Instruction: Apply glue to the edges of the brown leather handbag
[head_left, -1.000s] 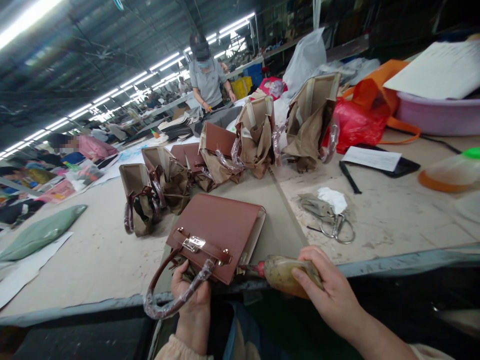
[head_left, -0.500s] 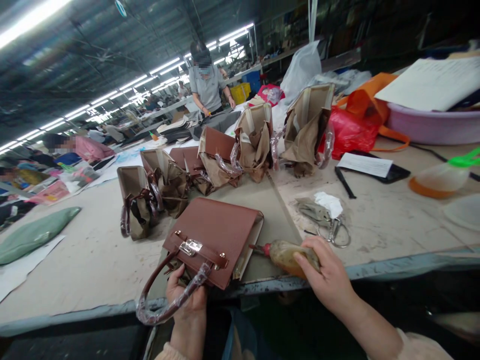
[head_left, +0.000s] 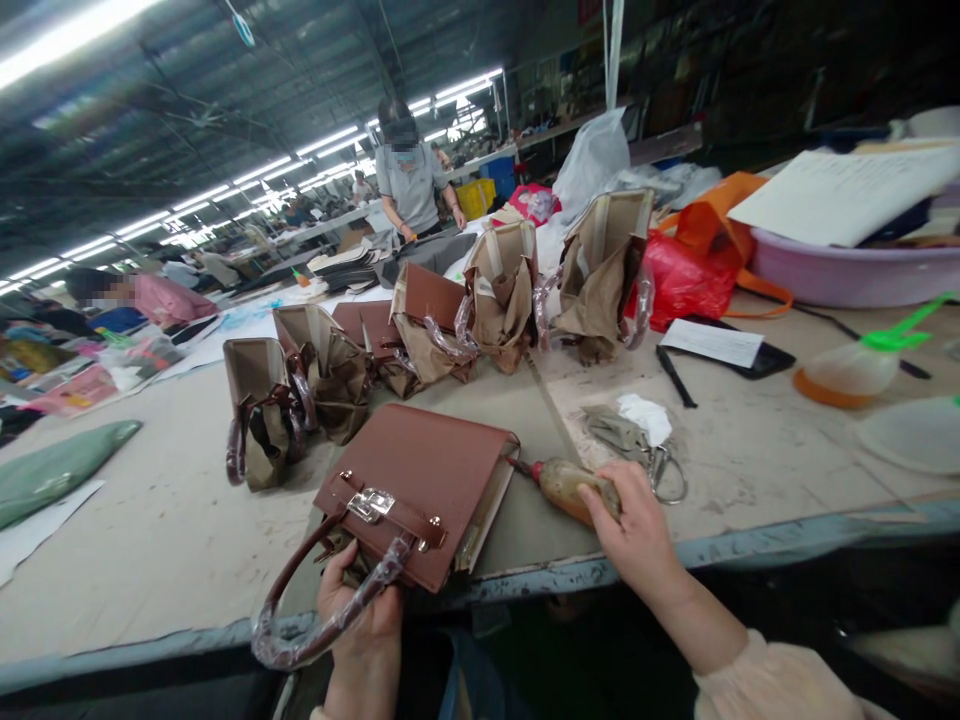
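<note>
A brown handbag [head_left: 420,470] with a metal clasp lies at the table's front edge, its plastic-wrapped handle [head_left: 330,630] hanging toward me. My left hand [head_left: 364,610] is closed on the handbag's near end, under the handle; some fingers are hidden behind the bag. In my right hand [head_left: 634,520] is a squeeze bottle [head_left: 570,490] of yellowish liquid with a red nozzle collar. The bottle's dark tip meets the right side edge of the handbag, where the pale lining shows; whether it touches cannot be made out.
Several unfinished brown bags [head_left: 502,290] stand in a row behind. Scissors [head_left: 664,475] and a white wad lie to the right, near a green-capped bottle [head_left: 855,370] and a purple basin [head_left: 847,265]. A green bag [head_left: 67,465] lies left. A co-worker [head_left: 412,180] stands across the table.
The bottle's tip has moved up along the handbag's right side edge, closer to its far corner. The view has shifted slightly; both hands keep their hold.
</note>
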